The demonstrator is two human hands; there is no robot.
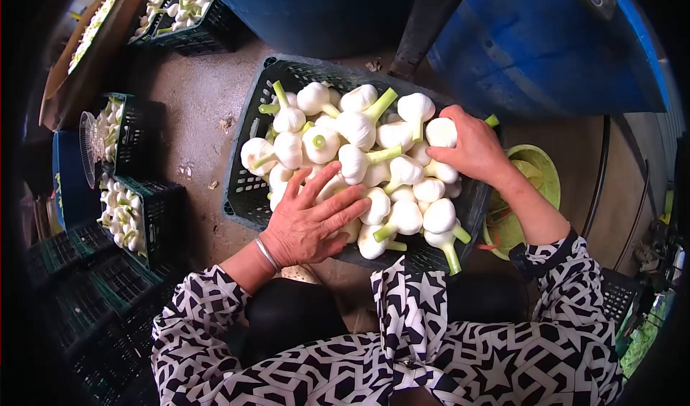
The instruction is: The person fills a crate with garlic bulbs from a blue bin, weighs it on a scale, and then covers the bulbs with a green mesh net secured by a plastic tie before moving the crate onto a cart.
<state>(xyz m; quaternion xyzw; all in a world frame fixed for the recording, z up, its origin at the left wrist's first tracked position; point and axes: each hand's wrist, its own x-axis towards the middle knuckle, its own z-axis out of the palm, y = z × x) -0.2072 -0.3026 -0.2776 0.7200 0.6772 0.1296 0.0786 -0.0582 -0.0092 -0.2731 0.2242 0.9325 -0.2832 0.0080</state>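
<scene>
In front of me a dark green plastic crate [241,180] is heaped with white garlic bulbs [357,129] that have short green stems. My left hand [309,215] lies spread, palm down, over the bulbs at the crate's near left side; what is under its palm is hidden. At the right end of the crate, my right hand [471,147] curls its fingers and thumb around a garlic bulb [441,132], whose white side shows between them. A green stem end [491,121] pokes out behind that hand.
More crates of garlic stand at the left [123,215] and upper left [188,11], near stacked dark crates [79,262]. Large blue barrels [546,54] border the far side. A yellow-green basin [543,172] sits right of my crate, partly behind my forearm.
</scene>
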